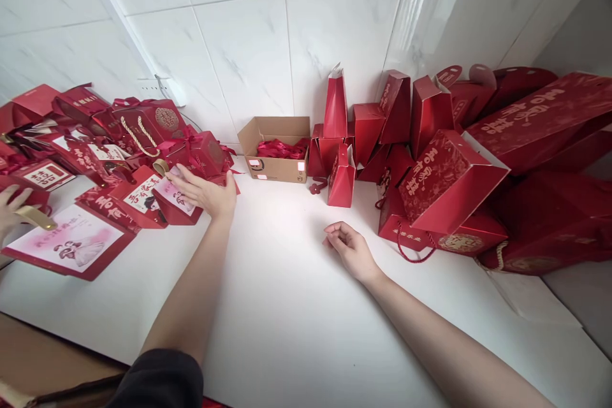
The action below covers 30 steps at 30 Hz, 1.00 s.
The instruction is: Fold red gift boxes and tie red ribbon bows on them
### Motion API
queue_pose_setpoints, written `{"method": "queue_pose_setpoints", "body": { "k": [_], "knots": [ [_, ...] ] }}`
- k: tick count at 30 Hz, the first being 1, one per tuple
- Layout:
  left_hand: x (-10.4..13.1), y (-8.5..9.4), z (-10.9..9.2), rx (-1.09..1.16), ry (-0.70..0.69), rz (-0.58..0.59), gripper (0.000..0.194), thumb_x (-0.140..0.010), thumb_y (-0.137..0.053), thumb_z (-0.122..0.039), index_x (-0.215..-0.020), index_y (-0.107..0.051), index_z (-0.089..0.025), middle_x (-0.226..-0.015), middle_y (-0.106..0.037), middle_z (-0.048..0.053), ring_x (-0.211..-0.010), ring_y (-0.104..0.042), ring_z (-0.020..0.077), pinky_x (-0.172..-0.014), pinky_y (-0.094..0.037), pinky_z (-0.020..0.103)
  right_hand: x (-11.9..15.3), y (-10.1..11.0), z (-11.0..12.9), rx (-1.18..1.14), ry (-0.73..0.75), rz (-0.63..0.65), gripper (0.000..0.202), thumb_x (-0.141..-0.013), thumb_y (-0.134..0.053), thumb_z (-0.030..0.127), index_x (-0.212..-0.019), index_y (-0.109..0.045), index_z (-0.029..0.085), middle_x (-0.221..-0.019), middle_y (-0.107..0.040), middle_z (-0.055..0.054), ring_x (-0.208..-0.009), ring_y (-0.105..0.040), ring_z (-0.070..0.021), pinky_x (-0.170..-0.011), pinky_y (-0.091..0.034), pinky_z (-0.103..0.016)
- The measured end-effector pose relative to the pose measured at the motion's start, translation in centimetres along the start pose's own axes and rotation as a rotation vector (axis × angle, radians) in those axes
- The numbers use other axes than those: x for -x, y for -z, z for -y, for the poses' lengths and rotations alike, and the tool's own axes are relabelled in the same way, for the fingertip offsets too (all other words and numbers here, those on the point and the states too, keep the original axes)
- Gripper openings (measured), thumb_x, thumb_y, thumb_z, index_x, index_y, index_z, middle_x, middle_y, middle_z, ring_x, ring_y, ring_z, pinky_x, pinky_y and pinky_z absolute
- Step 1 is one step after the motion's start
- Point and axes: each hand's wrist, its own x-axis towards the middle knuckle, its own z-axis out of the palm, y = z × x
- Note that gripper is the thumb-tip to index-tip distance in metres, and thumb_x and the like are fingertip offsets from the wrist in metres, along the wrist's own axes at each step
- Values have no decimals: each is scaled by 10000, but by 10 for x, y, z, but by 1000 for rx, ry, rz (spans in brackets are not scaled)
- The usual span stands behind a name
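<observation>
My left hand (208, 196), its fingers stretched out, lies against a small red gift box (176, 196) with a pink picture label. The palm covers part of that box's right side. A gold loop handle (160, 167) shows at its top. Close beside it on the left stands another red gift box (138, 197) with a white label and a cartoon figure. My right hand (351, 248) is over the middle of the white table (287, 306), fingers curled together, with nothing visible in them. Nearest to it is a small upright red box (341, 175).
Another person's hand (13, 207) is at the left edge by a large pink-labelled red box (79, 242). A cardboard box (280, 171) of red ribbons stands against the tiled wall. Red gift boxes (454, 182) crowd the right side; more red boxes (155, 121) are piled at left.
</observation>
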Motion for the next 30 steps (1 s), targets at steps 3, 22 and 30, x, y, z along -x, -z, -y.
{"method": "queue_pose_setpoints", "body": {
  "k": [3, 22, 30],
  "knots": [
    [32, 9, -15, 7, -258, 102, 1013, -806, -649, -428, -1548, -47, -94, -1611, 88, 245, -1504, 53, 375, -1174, 7, 625, -1, -1, -2, -5, 19, 4, 207, -923, -505, 402, -982, -567, 213, -783, -654, -22, -770, -609, -176, -731, -448, -304],
    [99, -20, -24, -42, -777, 1096, 650, -950, -338, -580, -1485, -380, -213, -1599, -275, 94, -1490, -214, 289, -1197, -160, 536, 0, 27, 100, 587, 454, 5, 167, -916, -492, 267, -1008, -628, 234, -1032, -675, -64, -883, -645, -195, -816, -504, -342],
    [98, -20, -24, -44, -777, 1095, 630, -952, -322, -580, -1470, -399, -229, -1600, -278, 81, -1492, -213, 278, -1202, -152, 531, 40, 103, 213, 763, 692, -755, 230, -949, -498, 402, -1069, -623, 250, -1059, -663, -70, -987, -630, -245, -845, -499, -398]
  ]
}}
